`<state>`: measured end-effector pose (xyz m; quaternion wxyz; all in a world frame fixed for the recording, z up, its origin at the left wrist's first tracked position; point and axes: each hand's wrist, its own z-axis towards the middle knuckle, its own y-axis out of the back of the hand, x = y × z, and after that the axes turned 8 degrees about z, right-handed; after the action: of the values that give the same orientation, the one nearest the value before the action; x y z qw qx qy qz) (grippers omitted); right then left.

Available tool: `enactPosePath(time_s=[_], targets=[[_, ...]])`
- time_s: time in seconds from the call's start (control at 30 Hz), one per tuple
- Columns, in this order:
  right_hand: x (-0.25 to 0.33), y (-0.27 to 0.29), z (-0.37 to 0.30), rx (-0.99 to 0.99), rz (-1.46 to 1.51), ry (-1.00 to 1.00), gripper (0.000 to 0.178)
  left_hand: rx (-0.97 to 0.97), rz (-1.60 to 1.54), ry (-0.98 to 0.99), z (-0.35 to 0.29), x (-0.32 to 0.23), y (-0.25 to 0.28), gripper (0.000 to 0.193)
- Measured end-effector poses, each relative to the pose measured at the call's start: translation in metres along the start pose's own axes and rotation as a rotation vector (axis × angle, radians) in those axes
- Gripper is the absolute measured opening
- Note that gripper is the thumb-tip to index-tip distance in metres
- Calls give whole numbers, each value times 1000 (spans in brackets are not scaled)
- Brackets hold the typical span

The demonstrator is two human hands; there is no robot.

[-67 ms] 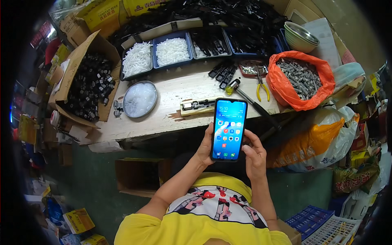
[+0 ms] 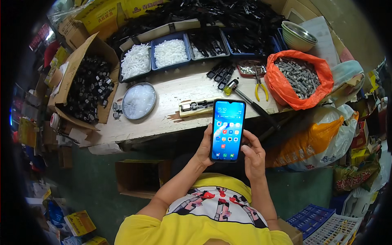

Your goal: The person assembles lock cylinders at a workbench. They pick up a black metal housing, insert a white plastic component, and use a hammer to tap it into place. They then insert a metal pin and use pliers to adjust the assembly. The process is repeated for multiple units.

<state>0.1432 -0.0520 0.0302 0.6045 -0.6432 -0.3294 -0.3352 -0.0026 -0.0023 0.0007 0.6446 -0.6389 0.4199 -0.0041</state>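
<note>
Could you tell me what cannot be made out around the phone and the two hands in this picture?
- Left hand: its fingers, head view, hidden behind the phone.
- Phone's back: faces away from the camera.
- Hammer handle: the end vanishes into shadow past the table edge.
- Parts in the orange bag: too small to identify.
- Right hand: whether its thumb touches the screen is unclear.

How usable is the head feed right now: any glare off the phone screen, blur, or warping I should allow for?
Head view: the phone screen is bright but readable, no glare patch; left hand and right hand are sharp, no motion blur; the workbench is evenly lit with soft shadows; fisheye bends its edge, and the corners fall to black; clutter near the rim is dim and smeared.
</note>
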Motion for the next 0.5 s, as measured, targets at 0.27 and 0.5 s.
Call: enactPosePath(time_s=[0.27, 0.5], targets=[[-6, 10, -4, -112, -48, 32, 53, -72, 149, 1, 12, 10, -7, 72], [-32, 31, -39, -522, -861, 183, 104, 32, 297, 301, 22, 62, -20, 54]])
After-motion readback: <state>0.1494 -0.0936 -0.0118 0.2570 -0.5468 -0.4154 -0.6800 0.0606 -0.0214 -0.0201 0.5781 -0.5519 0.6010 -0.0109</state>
